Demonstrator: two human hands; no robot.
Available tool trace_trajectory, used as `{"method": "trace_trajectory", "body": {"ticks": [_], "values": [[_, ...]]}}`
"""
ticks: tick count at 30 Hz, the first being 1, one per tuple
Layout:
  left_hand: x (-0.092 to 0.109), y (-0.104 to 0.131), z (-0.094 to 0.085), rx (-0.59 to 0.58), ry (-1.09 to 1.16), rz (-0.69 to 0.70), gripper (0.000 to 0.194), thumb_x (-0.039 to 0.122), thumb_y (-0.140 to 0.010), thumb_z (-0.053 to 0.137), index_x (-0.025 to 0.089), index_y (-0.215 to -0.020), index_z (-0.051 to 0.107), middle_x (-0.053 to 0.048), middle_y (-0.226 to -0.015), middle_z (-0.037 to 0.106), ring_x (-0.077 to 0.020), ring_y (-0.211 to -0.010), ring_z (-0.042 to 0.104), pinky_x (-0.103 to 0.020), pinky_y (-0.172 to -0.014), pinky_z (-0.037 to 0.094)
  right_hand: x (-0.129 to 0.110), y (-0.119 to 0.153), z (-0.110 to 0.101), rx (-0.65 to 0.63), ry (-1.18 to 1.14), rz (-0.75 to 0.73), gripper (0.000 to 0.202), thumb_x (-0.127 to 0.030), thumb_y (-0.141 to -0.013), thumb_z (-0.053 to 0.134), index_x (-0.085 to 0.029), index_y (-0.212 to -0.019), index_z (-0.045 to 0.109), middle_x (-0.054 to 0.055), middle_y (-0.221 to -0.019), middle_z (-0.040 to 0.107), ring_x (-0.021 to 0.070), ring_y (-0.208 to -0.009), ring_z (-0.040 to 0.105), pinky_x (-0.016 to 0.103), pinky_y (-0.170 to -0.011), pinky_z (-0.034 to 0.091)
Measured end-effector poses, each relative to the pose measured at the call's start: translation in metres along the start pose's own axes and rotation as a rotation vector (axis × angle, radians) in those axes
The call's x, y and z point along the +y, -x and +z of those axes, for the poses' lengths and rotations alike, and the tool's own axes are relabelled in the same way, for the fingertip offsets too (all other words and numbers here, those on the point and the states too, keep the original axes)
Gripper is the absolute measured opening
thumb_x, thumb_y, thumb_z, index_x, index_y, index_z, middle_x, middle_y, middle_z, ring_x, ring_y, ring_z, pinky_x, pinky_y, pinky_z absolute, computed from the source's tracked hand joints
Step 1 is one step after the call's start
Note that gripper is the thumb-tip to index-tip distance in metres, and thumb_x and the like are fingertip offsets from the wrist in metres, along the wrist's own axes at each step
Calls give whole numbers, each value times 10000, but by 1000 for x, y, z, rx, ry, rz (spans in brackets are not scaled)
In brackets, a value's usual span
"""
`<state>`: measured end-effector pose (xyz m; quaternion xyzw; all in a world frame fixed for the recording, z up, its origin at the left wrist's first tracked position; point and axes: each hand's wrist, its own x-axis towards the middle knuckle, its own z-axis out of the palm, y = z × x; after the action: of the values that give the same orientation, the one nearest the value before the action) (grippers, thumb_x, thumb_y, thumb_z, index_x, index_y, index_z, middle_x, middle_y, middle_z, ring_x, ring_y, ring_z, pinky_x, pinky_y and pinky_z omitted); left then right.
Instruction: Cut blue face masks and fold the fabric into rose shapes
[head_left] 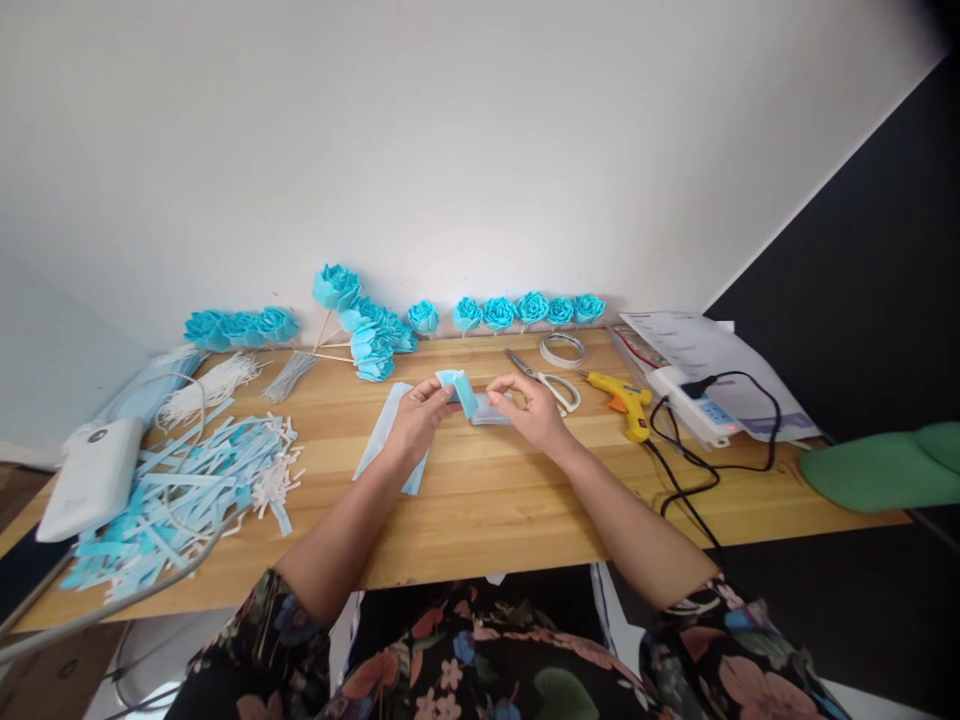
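Above the middle of the wooden table (495,520), my left hand (421,415) pinches a folded piece of light blue material (459,392) between thumb and fingers. My right hand (529,405) is just to the right of that piece, its thumb and fingertips drawn together; whatever they hold, if anything, is too small to make out. Under and beside my left wrist lie flat pale blue sheets (382,430). A whitish translucent strip (491,409) lies on the table between my hands, partly behind my right fingers.
Blue flowers (499,313) line the wall. Scissors (559,388), a tape roll (562,349), a yellow glue gun (621,397) and a power strip (694,405) with black cables lie right. Left are cut strips (187,490), a white device (94,478) and wires (291,375). A green object (881,470) overhangs the right edge.
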<state>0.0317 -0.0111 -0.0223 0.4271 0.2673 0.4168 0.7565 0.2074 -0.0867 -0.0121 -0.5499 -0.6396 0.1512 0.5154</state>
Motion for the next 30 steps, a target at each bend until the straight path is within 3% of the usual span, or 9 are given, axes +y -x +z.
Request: {"method": "trace_trajectory", "body": {"ticks": [5, 14, 24, 30], "values": [[-2, 3, 1, -79, -73, 9, 290, 352, -668, 819, 136, -834, 721, -56, -836, 724, -176, -805, 656, -354, -867, 504, 0, 0, 3, -64, 79, -97, 79, -267, -851, 614, -221, -812, 665, 29, -806, 712, 180, -788, 654, 323, -768, 491], [-5, 6, 2, -168, -242, -11, 304, 409, -668, 813, 147, -757, 685, -34, -775, 717, -156, -717, 641, -313, -796, 494, 4, -1, 4, -106, 161, -104, 120, -325, -829, 668, -217, -785, 640, 37, -795, 707, 187, -769, 639, 321, -742, 463], [-1, 7, 2, -114, -342, 41, 313, 428, -672, 795, 143, -709, 671, -9, -663, 666, -129, -651, 587, -264, -708, 456, 8, 0, 7, -95, 202, -132, 108, -230, -853, 583, -217, -756, 628, 27, -747, 680, 171, -711, 614, 301, -686, 444], [1, 7, 3, -98, -338, 64, 312, 431, -688, 774, 143, -713, 655, -17, -701, 669, -142, -669, 602, -298, -745, 495, 7, -1, 5, -70, 210, -114, 104, -182, -828, 581, -214, -749, 640, 25, -758, 694, 170, -710, 619, 296, -693, 443]]}}
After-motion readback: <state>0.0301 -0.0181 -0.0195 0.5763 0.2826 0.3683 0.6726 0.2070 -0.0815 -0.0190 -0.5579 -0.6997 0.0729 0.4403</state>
